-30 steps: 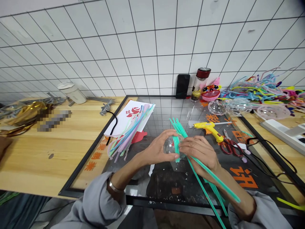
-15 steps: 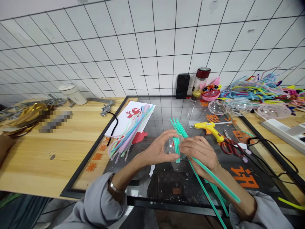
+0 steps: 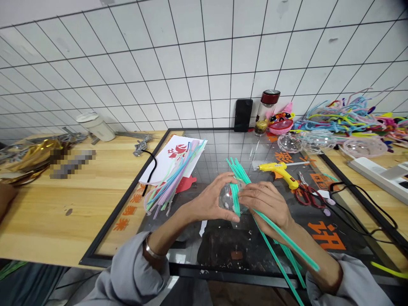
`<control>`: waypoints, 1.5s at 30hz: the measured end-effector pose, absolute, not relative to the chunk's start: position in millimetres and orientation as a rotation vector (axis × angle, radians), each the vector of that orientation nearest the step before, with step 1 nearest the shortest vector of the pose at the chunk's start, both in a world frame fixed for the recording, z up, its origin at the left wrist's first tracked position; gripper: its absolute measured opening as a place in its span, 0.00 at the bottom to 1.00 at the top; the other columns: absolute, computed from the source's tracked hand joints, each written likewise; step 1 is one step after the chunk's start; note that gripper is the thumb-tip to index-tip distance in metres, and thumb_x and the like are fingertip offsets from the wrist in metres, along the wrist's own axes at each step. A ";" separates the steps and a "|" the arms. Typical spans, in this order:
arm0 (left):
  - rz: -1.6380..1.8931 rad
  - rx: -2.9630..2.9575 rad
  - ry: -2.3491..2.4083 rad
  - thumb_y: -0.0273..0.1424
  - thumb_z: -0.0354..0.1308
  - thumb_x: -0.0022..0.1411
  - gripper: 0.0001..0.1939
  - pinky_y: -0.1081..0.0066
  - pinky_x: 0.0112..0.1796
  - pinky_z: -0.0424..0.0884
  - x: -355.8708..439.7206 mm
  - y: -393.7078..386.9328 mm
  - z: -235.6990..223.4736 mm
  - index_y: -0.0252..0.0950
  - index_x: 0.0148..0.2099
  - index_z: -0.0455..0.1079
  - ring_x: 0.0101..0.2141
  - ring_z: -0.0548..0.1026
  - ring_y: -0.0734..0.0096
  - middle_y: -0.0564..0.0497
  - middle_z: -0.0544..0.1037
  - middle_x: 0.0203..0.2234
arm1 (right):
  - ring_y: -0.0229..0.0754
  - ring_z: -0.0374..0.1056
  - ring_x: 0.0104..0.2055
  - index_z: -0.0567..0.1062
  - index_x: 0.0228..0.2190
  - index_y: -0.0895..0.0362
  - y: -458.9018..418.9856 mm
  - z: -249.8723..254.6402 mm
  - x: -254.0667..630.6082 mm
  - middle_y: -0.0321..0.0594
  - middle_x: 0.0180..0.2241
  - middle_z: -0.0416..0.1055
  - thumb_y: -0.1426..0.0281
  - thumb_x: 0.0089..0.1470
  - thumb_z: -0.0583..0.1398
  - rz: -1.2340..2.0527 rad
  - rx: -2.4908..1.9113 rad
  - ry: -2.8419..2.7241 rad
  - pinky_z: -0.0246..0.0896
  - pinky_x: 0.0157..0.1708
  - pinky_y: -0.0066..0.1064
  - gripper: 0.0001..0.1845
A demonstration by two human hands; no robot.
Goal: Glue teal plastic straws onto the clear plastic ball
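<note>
My left hand [image 3: 213, 199] curls round a clear plastic ball [image 3: 225, 196], thumb below and fingers above. Green pipe cleaners [image 3: 235, 199] lie side by side across the ball's surface. My right hand [image 3: 267, 204] presses its fingertips on the ball's right side by these strips, and a long green pipe cleaner [image 3: 288, 239] runs out from under it over the wrist. Beneath the hands a bundle of loose green pipe cleaners [image 3: 240, 170] slants across the dark glass board. The right fingertips are partly hidden against the ball.
A yellow glue gun [image 3: 280, 171] and red-handled scissors [image 3: 307, 196] lie right of my hands, with black cables [image 3: 357, 216] beyond. Pastel pipe cleaners [image 3: 180, 176] rest on white paper at left. Clear plastic shells [image 3: 320, 142], a glass bottle [image 3: 264, 114] and a phone [image 3: 243, 115] stand behind.
My left thumb has eased off the lower ends of the green strips and now sits just below them. My right hand stays almost still; the view shifts slightly.
</note>
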State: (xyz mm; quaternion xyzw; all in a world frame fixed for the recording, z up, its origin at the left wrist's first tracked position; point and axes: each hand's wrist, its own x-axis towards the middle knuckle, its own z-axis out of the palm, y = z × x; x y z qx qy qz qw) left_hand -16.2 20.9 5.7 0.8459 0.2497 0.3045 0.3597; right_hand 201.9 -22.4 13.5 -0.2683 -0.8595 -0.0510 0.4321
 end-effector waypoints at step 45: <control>0.884 2.697 0.355 0.34 0.69 0.54 0.31 0.47 0.57 0.67 -13.4 20.8 -13.5 0.45 0.56 0.60 0.61 0.60 0.47 0.39 0.55 0.60 | 0.43 0.69 0.52 0.78 0.44 0.52 -17.6 3.6 205.2 0.42 0.46 0.75 0.61 0.65 0.53 0.715 -1.044 -1.763 0.64 0.53 0.38 0.16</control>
